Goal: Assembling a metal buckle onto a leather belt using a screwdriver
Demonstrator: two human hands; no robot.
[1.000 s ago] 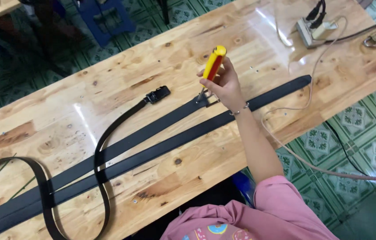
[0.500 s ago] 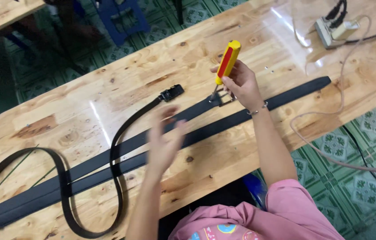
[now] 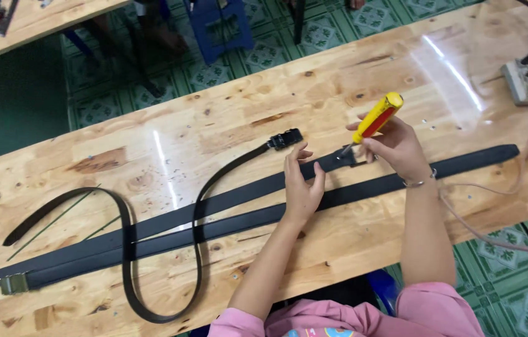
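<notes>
clearly the right hand [image 3: 395,146] grips a yellow screwdriver [image 3: 375,118] tight on the belt buckle [image 3: 345,156]; the left hand [image 3: 301,184], open, steadies the belt [image 3: 245,193]. a slipping tip could jab those fingers.

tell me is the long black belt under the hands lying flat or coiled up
Flat: the long black belt lies stretched straight along the wooden table, under the left hand and the right hand.

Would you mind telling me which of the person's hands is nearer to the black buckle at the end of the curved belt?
Left. The left hand lies just right of and below the black buckle; the right hand, gripping the yellow screwdriver, is farther right.
</notes>
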